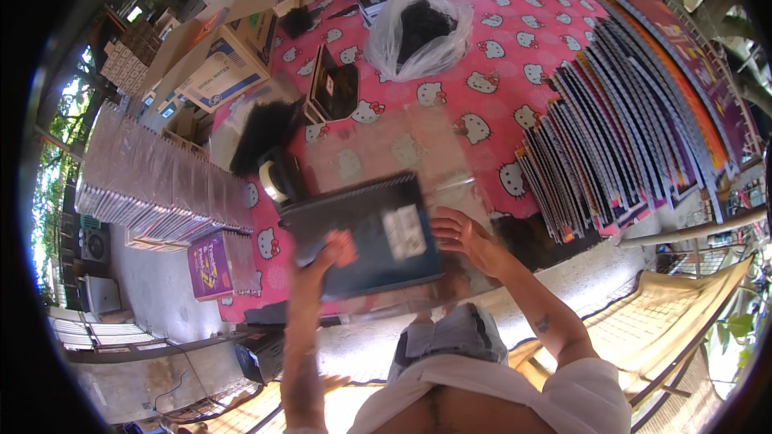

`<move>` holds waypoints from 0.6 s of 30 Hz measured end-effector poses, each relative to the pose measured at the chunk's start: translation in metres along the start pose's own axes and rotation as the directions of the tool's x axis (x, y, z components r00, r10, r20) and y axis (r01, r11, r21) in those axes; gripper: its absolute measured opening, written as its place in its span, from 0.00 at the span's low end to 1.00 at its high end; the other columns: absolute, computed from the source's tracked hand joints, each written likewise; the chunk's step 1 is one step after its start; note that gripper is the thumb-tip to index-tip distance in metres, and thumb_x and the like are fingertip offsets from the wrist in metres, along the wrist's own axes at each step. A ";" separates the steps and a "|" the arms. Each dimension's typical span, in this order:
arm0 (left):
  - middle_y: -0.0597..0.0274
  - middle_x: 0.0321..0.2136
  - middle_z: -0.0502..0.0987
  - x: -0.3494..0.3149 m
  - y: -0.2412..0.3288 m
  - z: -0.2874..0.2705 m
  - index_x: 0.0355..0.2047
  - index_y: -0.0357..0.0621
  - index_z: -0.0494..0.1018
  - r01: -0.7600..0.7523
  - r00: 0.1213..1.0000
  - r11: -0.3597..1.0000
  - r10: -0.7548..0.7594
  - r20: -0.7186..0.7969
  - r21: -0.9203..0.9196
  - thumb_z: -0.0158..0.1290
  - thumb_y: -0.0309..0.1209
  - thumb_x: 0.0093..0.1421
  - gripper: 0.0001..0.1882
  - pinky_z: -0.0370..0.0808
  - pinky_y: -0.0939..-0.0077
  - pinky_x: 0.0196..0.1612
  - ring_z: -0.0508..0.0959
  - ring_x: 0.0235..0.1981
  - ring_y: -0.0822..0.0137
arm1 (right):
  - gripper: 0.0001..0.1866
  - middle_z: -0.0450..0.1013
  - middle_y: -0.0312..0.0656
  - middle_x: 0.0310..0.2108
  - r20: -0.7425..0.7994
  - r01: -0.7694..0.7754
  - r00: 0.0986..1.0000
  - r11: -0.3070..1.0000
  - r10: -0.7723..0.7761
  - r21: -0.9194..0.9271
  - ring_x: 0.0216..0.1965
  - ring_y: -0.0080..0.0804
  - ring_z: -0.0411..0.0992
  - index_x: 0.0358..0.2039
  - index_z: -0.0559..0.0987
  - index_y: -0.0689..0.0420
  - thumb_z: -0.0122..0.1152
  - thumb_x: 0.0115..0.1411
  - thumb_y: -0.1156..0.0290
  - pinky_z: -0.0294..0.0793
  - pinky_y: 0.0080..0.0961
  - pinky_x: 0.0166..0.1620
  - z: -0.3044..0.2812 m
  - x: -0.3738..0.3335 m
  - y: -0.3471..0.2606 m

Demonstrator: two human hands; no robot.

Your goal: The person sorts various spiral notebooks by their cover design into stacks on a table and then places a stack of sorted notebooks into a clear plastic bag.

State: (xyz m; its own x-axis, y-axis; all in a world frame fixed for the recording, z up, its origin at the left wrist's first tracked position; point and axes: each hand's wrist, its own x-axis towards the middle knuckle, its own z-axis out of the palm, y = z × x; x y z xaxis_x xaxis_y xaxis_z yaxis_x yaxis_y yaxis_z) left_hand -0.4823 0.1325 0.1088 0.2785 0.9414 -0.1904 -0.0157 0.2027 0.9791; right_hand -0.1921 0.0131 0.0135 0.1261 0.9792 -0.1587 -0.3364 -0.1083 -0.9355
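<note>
At frame centre, the left hand pinched the dark spiral-bound notebook over the pink tablecloth; the right hand, fingers spread, touched its edge inside a clear plastic sleeve. Sliding it squarely would avoid snagging the sleeve.

Glossy dark notebook cover, clear plastic sleeve, printed pink cloth tablecloth.
</note>
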 end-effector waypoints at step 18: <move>0.40 0.27 0.79 0.089 -0.106 0.071 0.33 0.30 0.79 -0.035 0.974 0.463 0.214 -0.073 0.886 0.57 0.69 0.45 0.44 0.75 0.55 0.41 0.80 0.35 0.45 | 0.30 0.76 0.33 0.29 -0.396 -0.182 0.913 0.966 0.097 -0.183 0.27 0.14 0.69 0.49 0.78 0.65 0.72 0.53 0.56 0.66 0.16 0.28 -0.035 0.030 0.008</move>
State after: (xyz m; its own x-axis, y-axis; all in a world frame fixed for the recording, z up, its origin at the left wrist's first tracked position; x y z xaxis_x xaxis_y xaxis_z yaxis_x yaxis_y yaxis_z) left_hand -0.3879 0.1759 -0.0073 0.1979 0.9800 0.0186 0.8334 -0.1782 0.5232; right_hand -0.1588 0.0359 -0.0102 0.4522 0.8156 -0.3608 -0.1772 -0.3143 -0.9326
